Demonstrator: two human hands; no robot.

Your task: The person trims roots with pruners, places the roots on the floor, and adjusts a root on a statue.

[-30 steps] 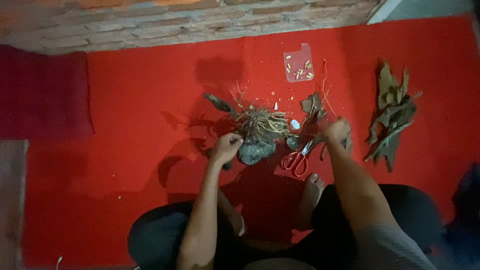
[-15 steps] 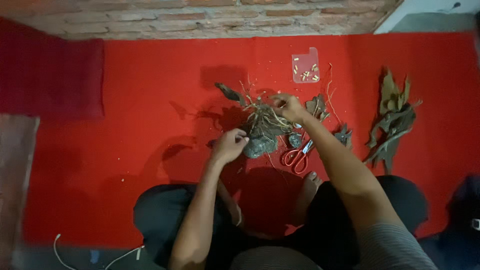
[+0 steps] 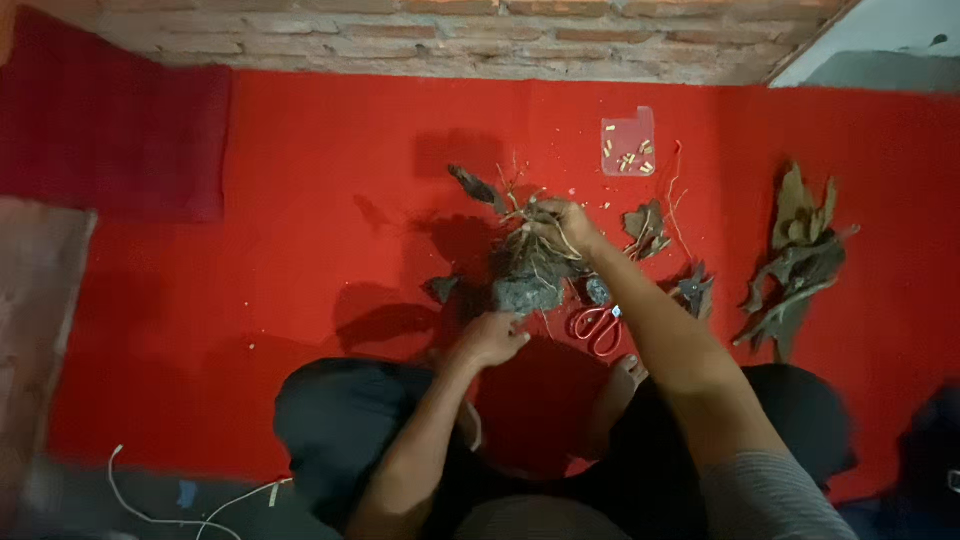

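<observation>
right hand (image 3: 563, 222) — fingers closed on twig bundle (image 3: 528, 245) top | left hand (image 3: 490, 340) — fingers curled, touching bundle's grey base (image 3: 523, 294) | bundle mid red carpet (image 3: 300, 220), long axis toward far brick-wall edge, right hand nearer

Floor: covered by a red carpet (image 3: 250, 250) over most of the view.
Wall: bare brick (image 3: 480, 40) is seen along the top edge, with pale mortar lines.
Corner: a white surface (image 3: 880, 40) is met at the upper right.
Left side: a darker red mat (image 3: 110, 130) is laid beside the carpet; a brownish board (image 3: 35, 330) is seen below it.
Near edge: grey floor (image 3: 150, 500) is exposed, crossed by a white cord (image 3: 200, 505).
Light: dim, with soft shadows cast on the carpet.
</observation>
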